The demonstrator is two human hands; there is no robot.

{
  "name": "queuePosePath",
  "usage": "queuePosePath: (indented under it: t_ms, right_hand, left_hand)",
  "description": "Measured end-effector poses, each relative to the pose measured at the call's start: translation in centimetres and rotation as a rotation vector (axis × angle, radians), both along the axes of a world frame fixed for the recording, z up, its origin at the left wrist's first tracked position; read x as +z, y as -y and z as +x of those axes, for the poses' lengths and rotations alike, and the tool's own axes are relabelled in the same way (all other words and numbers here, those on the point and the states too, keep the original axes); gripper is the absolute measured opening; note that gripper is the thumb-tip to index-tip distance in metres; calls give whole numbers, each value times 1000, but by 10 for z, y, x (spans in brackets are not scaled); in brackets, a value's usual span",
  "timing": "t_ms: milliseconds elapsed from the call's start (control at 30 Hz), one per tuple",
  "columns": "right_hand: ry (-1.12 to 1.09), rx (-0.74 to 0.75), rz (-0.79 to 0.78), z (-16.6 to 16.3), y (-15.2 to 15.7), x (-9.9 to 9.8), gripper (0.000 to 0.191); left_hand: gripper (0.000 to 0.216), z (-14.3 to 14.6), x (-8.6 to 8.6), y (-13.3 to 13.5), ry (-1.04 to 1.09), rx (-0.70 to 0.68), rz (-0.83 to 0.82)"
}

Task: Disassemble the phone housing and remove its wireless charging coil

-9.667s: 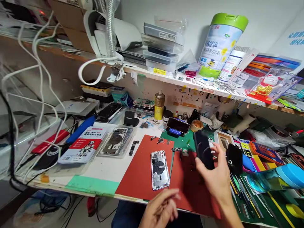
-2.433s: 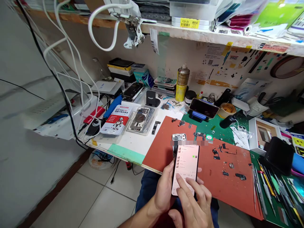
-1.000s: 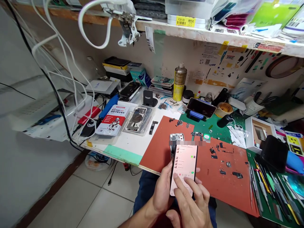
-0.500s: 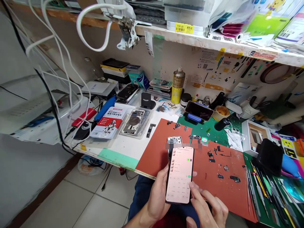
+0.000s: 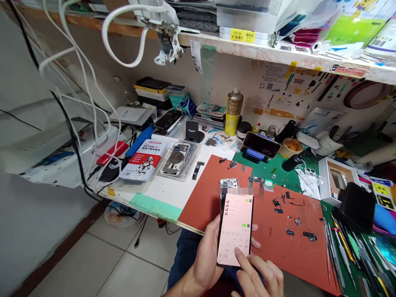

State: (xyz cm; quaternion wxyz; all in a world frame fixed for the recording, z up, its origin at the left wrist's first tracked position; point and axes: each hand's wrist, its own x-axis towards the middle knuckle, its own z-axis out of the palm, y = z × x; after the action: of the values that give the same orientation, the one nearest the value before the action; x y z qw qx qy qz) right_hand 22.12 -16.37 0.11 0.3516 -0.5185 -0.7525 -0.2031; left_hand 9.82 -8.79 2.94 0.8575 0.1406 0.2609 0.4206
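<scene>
A smartphone point(image 5: 236, 222) with a lit chat screen and an on-screen keypad rests in my left hand point(image 5: 208, 258), whose fingers wrap round behind it and show at its right edge. My right hand point(image 5: 258, 274) is over the phone's lower right, the index fingertip at the keypad and the other fingers loosely bent, holding nothing. Just beyond the phone's top lies an opened phone body point(image 5: 229, 182) on the orange mat point(image 5: 202, 198), partly hidden by the phone. Small phone parts point(image 5: 278, 204) are scattered on the mat to the right.
On the left are a battery box point(image 5: 144, 159), a phone frame in a clear tray point(image 5: 175, 159) and hanging white cables point(image 5: 89, 82). A dark phone point(image 5: 261, 145) leans on a blue stand. Tweezers and screwdrivers point(image 5: 343, 247) lie right. A cluttered shelf point(image 5: 266, 55) runs above.
My right index finger has moved left across the phone, from its right edge onto the keypad. The chat on the screen has scrolled up with a new green bubble. The view has shifted slightly.
</scene>
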Motion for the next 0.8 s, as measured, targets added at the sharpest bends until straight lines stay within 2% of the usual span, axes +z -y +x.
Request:
queuePosePath:
  t_ms: [267,533,800]
  right_hand:
    - [-71,22,0,-10,0,-1,41]
    - [-110,-100,-11,-2,1,-1,41]
    - [-17,-49,22,4,1,0,38]
  left_hand:
    - [64,1,2,0,22,-57,-19]
    - [60,0,1,2,28,-5,-8]
    - [61,0,2,1,6,-15,-8]
